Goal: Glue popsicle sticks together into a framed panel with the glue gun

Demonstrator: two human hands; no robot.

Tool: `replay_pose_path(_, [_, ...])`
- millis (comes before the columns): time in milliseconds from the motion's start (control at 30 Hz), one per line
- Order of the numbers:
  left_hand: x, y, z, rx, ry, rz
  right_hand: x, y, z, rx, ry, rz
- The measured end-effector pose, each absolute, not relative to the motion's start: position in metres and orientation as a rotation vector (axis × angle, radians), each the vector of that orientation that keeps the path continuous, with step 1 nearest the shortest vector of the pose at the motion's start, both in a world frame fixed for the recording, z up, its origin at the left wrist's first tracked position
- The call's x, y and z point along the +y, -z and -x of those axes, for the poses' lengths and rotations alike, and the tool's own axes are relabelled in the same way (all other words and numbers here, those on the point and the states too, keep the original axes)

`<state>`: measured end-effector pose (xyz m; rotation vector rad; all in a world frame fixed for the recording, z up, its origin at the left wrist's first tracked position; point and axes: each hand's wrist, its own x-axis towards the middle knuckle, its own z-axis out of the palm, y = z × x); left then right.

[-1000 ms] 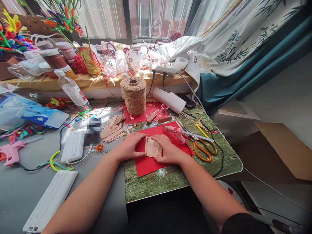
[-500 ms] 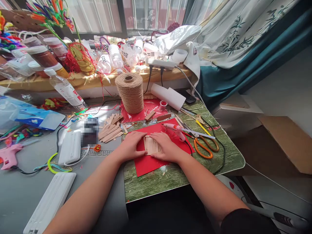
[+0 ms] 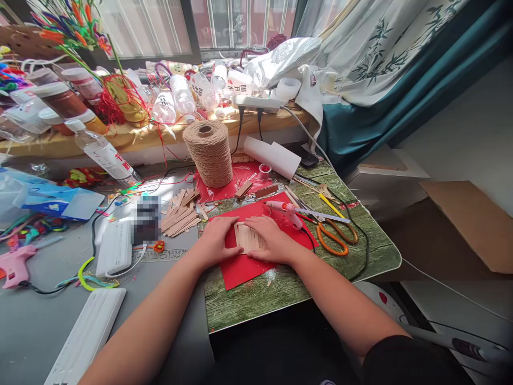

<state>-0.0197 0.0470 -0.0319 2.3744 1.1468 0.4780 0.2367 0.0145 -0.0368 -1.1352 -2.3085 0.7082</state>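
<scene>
Both my hands lie palm down on a red paper sheet [image 3: 240,270] on a green mat. Between them is a small panel of wooden sticks [image 3: 246,239] laid side by side. My left hand [image 3: 216,240] presses its fingers flat against the panel's left edge. My right hand [image 3: 272,240] rests on the panel's right side, fingers stretched flat over the sticks. A pink glue gun [image 3: 286,210] lies just beyond my right hand.
A pile of loose wooden sticks [image 3: 180,211] lies left of the red sheet. A jute twine spool [image 3: 208,152] stands behind. Orange scissors [image 3: 334,235] and a ruler lie at the right. A white case [image 3: 114,246], a second pink glue gun [image 3: 14,262] and bottles crowd the left.
The view has drifted slightly; both hands stay on the stick panel, pressed a little closer together.
</scene>
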Motion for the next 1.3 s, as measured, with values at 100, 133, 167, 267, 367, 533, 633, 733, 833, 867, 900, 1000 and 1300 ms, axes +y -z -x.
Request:
replay_pose_path(100, [0.045, 0.030, 0.019, 1.143, -0.485, -2.378, 0.015, 0.038, -0.237, -2.308, -0.707, 1.136])
replay_pose_path(133, [0.044, 0.029, 0.019, 1.143, -0.488, -2.381, 0.015, 0.038, -0.237, -2.307, -0.708, 1.138])
replay_pose_path(167, [0.044, 0.029, 0.019, 1.140, -0.491, -2.386, 0.015, 0.038, -0.237, -2.306, -0.709, 1.139])
replay_pose_path(267, [0.043, 0.029, 0.019, 1.119, -0.507, -2.397, 0.015, 0.039, -0.236, -2.306, -0.708, 1.138])
replay_pose_path(367, [0.045, 0.032, 0.019, 1.107, -0.502, -2.383, 0.015, 0.038, -0.236, -2.307, -0.703, 1.131])
replay_pose_path(533, [0.048, 0.029, 0.021, 1.095, -0.432, -2.363, 0.015, 0.037, -0.237, -2.303, -0.730, 1.126])
replay_pose_path(633, [0.048, 0.025, 0.022, 1.074, -0.396, -2.392, 0.015, 0.038, -0.237, -2.304, -0.733, 1.117])
replay_pose_path(733, [0.048, 0.026, 0.022, 1.082, -0.384, -2.411, 0.016, 0.039, -0.237, -2.303, -0.730, 1.119])
replay_pose_path(833, [0.049, 0.026, 0.022, 1.077, -0.389, -2.422, 0.016, 0.039, -0.237, -2.299, -0.728, 1.110])
replay_pose_path(867, [0.049, 0.026, 0.022, 1.069, -0.394, -2.423, 0.016, 0.040, -0.237, -2.297, -0.728, 1.105])
replay_pose_path(900, [0.049, 0.026, 0.022, 1.060, -0.397, -2.424, 0.016, 0.041, -0.237, -2.295, -0.728, 1.102])
replay_pose_path(1000, [0.049, 0.023, 0.023, 1.040, -0.386, -2.424, 0.017, 0.044, -0.238, -2.291, -0.720, 1.097])
replay_pose_path(1300, [0.049, 0.026, 0.023, 1.035, -0.366, -2.415, 0.018, 0.050, -0.239, -2.263, -0.729, 1.070])
